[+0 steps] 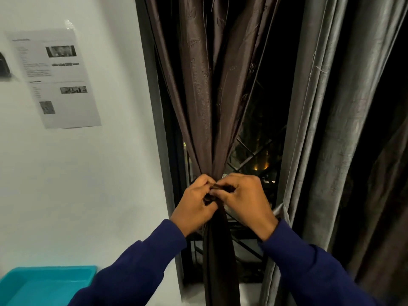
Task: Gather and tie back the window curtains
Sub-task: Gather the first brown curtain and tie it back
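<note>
Brown curtain (205, 102) hangs gathered at the window's left side, where the left hand (194, 206) and right hand (245, 199) pinch a dark tie strip (220, 187) around its waist, likely mid-knot, next needing a firm pull.

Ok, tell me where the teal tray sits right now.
In the head view the teal tray sits at the bottom left corner, against the white wall, below the taped paper sheet and left of the left sleeve.

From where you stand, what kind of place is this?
Probably a room in a home or hostel, at night: a curtain over a dark barred window, a printed sheet on the white wall, and a blue tub.
</note>
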